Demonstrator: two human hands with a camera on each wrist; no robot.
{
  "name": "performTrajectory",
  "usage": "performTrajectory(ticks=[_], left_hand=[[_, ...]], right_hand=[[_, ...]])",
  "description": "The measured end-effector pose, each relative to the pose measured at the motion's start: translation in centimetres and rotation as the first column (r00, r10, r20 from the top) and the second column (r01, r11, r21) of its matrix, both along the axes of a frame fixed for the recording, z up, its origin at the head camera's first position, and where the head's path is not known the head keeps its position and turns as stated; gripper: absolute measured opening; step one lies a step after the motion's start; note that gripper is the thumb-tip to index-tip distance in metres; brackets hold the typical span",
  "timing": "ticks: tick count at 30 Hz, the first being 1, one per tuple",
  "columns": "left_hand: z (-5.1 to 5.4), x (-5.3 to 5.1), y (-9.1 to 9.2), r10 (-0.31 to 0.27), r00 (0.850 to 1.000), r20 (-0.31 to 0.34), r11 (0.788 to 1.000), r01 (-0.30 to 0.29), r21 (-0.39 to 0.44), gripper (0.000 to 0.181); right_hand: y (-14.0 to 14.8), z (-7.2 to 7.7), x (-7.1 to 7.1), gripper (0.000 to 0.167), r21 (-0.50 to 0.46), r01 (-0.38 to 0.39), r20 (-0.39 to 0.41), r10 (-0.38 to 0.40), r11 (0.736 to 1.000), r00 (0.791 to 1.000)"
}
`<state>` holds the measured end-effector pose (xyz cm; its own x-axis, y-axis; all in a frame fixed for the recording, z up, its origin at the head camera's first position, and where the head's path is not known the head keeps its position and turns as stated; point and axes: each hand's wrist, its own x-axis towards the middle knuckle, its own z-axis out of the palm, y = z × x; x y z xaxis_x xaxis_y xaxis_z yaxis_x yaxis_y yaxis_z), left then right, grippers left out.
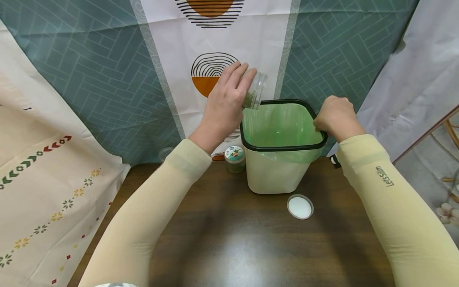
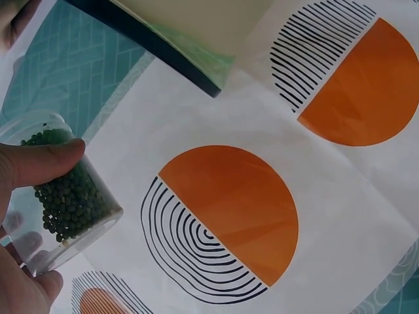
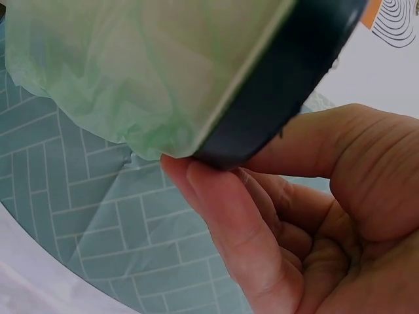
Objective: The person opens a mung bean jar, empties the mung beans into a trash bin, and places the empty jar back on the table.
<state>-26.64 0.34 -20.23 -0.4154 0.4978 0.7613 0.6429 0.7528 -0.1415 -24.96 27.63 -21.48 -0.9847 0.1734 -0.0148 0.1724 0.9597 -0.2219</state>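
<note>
My left hand grips a clear plastic jar tilted on its side, just above the left rim of a white trash can. Small green beans, which look like mung beans, fill part of the jar in the left wrist view. The can has a black rim and a pale green bag lining it, folded over the edge. At the can's right side, my right hand pinches the black rim between thumb and fingers, as the right wrist view shows.
Left of the can stands a second jar with a printed lid. A round white lid lies on the brown table in front of the can. Behind hangs a patterned cloth. A clear round object sits at the back left.
</note>
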Motion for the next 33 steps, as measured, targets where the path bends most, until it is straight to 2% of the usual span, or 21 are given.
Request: performTrajectory(ticks=[8,19,33], left_hand=[[-0.16,0.00,-0.09,-0.011,0.999,-0.036,1.000,0.011,0.003,0.056],[-0.15,0.07,-0.10,-0.008,0.999,-0.042,1.000,0.008,-0.012,0.055],[-0.06,0.15,0.01,-0.010,0.999,-0.051,1.000,0.009,-0.023,0.054]], right_hand=[[-0.10,-0.07,0.23,0.019,0.003,0.004,-0.018,-0.004,1.000,1.000],[-0.13,-0.25,0.04,0.014,0.022,-0.004,-0.043,0.005,1.000,0.999],[-0.16,-0.17,0.18,0.017,0.024,-0.010,-0.050,0.011,1.000,0.999]])
